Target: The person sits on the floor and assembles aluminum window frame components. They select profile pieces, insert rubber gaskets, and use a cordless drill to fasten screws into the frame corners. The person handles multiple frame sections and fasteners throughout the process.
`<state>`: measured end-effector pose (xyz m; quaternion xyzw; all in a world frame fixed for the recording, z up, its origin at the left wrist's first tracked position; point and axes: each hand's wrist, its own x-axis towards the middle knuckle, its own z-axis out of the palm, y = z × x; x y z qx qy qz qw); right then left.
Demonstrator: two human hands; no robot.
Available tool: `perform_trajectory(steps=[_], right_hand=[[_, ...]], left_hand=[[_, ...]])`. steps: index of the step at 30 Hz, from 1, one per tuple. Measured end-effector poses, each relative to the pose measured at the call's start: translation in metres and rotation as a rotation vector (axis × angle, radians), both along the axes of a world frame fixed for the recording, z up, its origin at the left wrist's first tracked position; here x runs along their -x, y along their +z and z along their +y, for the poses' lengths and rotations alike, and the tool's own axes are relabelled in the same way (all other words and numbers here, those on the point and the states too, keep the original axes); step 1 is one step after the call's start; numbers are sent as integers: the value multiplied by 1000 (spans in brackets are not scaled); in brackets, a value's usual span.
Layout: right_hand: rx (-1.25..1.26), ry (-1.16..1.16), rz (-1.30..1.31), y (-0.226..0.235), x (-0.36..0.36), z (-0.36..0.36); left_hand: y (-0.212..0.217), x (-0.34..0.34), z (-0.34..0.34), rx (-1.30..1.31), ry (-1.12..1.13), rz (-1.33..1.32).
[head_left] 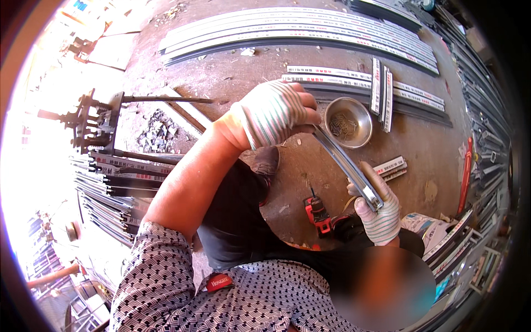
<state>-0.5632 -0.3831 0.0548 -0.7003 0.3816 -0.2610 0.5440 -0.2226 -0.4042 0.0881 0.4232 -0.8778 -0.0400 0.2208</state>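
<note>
A short grey metal channel profile [347, 165] slants between my two hands, above the floor. My left hand [279, 113], in a white striped glove with bare fingertips, has its fingers curled at the far end of the profile. The near end lies in my right hand [380, 213], gloved alike, with thumb and fingers closed round it. Just past the far end stands a steel bowl [363, 113] with small screws [343, 127] in it. Below the profile, a red and black power drill [317, 216] rests on the floor with its bit pointing away from me.
Long profiles with white printed strips [298, 30] lie across the far floor. Shorter profiles [332, 83] sit behind the bowl, with two crossing pieces [381, 94]. At left stand a metal machine [105, 122], stacked profiles [121, 177] and scraps [159, 130]. A red tool [466, 176] lies far right.
</note>
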Motion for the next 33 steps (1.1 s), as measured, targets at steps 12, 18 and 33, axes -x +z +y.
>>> perform_trajectory(steps=[12, 18, 33], right_hand=[[11, -4, 43, 3, 8, 1], [-27, -41, 18, 5, 12, 3], [21, -47, 41, 5, 18, 3]], left_hand=[[-7, 16, -3, 83, -68, -166], [-5, 24, 2, 230, -52, -168], [-2, 32, -1, 205, -58, -132]])
